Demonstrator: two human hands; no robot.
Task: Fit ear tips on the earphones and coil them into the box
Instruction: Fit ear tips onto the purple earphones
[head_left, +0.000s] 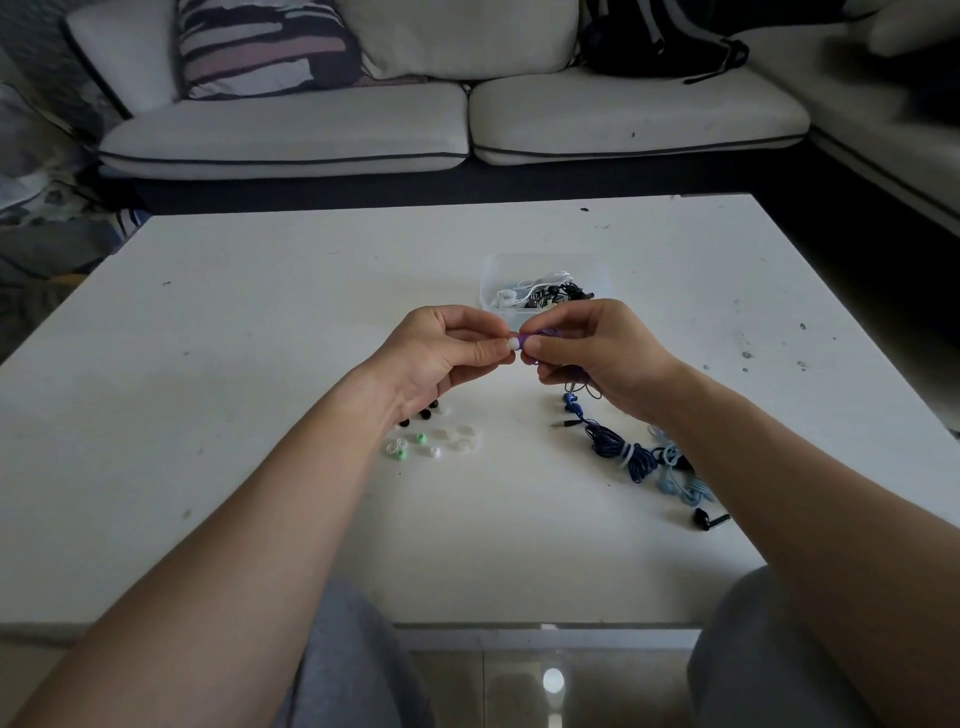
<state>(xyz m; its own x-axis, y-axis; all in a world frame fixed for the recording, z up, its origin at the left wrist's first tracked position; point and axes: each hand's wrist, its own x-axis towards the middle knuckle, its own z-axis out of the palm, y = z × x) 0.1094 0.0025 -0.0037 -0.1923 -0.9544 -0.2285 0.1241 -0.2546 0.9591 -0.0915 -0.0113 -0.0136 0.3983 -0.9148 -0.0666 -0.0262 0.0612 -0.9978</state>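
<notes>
My left hand (447, 348) pinches a small white ear tip (514, 343) between thumb and forefinger. My right hand (597, 353) grips a purple earphone (540, 335), whose bud meets the tip; its purple cable hangs below the palm. Both hands hover above the white table (260, 364). Behind them stands a clear plastic box (540, 283) holding white and black earphones. Loose ear tips (431, 439), black, green, white and clear, lie under my left wrist. Dark blue earphones (618, 449), coiled and tied, lie by my right forearm beside light blue earphones (675, 475).
A black earbud piece (706, 518) lies near the table's right front. A light sofa (452, 119) with a striped cushion and a black backpack (660, 36) stands beyond the far table edge. My grey-clad knees show below the near edge.
</notes>
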